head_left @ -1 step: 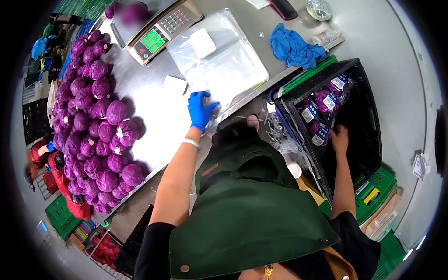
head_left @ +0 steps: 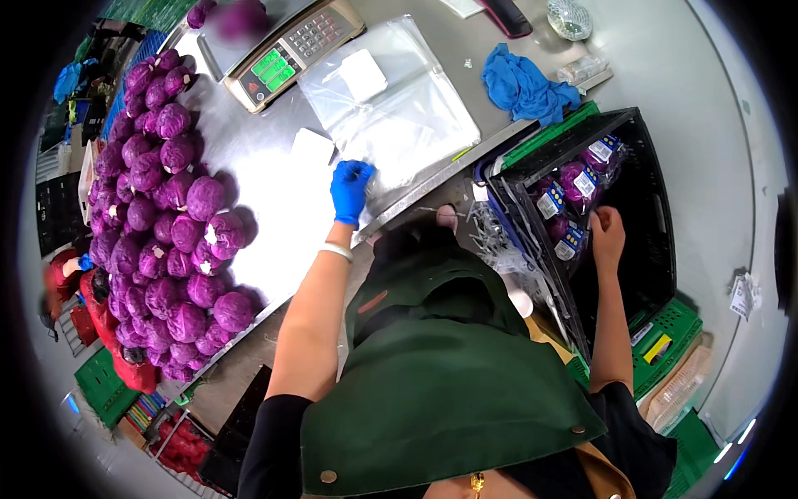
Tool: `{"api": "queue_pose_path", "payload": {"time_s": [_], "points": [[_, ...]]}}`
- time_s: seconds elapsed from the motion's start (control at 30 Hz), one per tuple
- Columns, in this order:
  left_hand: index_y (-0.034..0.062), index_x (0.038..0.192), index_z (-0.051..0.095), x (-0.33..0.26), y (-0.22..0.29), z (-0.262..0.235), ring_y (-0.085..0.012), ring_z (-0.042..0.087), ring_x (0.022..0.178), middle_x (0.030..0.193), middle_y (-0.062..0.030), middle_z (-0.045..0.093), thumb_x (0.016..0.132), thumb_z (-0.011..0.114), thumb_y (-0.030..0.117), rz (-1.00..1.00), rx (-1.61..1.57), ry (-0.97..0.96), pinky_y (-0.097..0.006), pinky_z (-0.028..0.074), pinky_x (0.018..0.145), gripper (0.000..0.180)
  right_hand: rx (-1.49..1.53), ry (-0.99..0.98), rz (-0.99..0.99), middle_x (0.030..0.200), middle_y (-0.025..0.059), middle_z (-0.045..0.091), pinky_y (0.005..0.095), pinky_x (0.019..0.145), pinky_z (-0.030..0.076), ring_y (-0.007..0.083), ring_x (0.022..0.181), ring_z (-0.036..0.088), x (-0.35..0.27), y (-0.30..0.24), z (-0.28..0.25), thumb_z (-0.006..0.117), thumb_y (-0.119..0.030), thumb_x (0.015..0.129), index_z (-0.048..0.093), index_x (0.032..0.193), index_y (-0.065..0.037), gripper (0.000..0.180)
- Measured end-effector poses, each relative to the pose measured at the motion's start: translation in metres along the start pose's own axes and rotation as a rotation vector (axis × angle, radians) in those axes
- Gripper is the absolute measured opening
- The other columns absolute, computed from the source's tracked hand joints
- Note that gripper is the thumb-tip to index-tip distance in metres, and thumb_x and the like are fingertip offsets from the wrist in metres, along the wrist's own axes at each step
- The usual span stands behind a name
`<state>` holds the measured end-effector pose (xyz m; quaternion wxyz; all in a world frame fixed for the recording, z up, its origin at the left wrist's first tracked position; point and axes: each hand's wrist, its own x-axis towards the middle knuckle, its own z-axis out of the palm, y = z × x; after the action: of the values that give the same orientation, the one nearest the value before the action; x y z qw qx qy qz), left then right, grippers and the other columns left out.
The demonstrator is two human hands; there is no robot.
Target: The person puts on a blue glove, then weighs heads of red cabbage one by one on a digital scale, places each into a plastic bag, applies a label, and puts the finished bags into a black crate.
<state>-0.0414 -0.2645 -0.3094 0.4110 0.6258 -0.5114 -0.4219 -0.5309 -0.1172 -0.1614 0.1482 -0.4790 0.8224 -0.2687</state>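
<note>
My left hand, in a blue glove, is at the table's near edge. Its fingers are closed on the near corner of a stack of clear plastic bags. Inside the black crate on the right is my bare right hand. Its fingers are curled, and what they hold, if anything, is hidden. Right beside it, several bagged red cabbages with blue and white labels lie along the crate's left side. A white square block rests on the bag stack, and a white card lies next to it.
Loose red cabbages are heaped along the table's left side. A scale with green displays stands at the back. A crumpled blue cloth lies beyond the crate. Green crates sit at the lower right.
My left hand's spread thumb and fingers have drawn together at the bag corner. My right hand has shifted slightly away from me, its fingers now curled.
</note>
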Motion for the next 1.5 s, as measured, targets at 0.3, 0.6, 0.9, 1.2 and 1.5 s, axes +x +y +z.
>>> {"api": "queue_pose_path", "payload": {"time_s": [0.3,0.6,0.9,1.2,1.5], "points": [[0.0020,0.100,0.070,-0.003,0.092,-0.079,-0.0231,0.058,0.088,0.093,-0.0115,0.064,0.086,0.064,0.005,0.218,0.114,-0.054,-0.031,0.046,0.079,0.016,-0.431,-1.480,-0.751,0.087,0.0216,0.066,0.0445,0.075,0.051,0.0378,0.084,0.064,-0.112,-0.230,0.114,0.054,-0.008,0.076,0.065,0.094,0.001,0.023],[0.0042,0.106,0.069,-0.035,0.092,-0.157,-0.0186,0.055,0.076,0.084,-0.0089,0.059,0.085,0.061,-0.001,0.206,0.092,-0.019,-0.028,0.045,0.072,0.023,0.385,-1.377,-0.204,0.095,0.0092,0.067,0.0315,0.076,0.051,0.0167,0.084,0.064,-0.047,-0.297,0.144,0.061,-0.012,0.087,0.060,0.114,0.000,0.029],[0.0033,0.097,0.061,-0.040,0.121,-0.179,-0.0141,0.063,0.071,0.082,-0.0075,0.066,0.081,0.070,0.004,0.188,0.003,0.005,-0.028,0.050,0.067,0.019,0.387,-1.156,-0.084,0.087,0.0112,0.065,0.0285,0.061,0.050,0.0158,0.069,0.062,-0.085,-0.395,0.186,0.065,-0.042,0.086,0.062,0.101,0.002,0.047],[0.0055,0.088,0.062,0.006,0.084,-0.251,-0.0286,0.057,0.083,0.101,-0.0119,0.063,0.069,0.050,-0.013,0.474,0.374,0.135,-0.036,0.046,0.074,0.028,0.109,-1.088,-0.324,0.093,0.0133,0.068,0.0334,0.075,0.051,0.0220,0.082,0.065,-0.085,-0.342,0.254,0.068,-0.033,0.086,0.064,0.099,0.003,0.038],[0.0076,0.104,0.064,0.020,0.166,-0.250,-0.0314,0.060,0.093,0.106,-0.0119,0.064,0.075,0.064,0.000,0.464,0.503,0.237,-0.039,0.046,0.082,0.031,0.477,-0.463,-0.376,0.134,0.0189,0.046,0.0367,0.099,0.041,0.0276,0.121,0.049,0.112,-0.527,0.268,0.078,-0.042,0.073,0.038,0.136,0.002,0.087]]}}
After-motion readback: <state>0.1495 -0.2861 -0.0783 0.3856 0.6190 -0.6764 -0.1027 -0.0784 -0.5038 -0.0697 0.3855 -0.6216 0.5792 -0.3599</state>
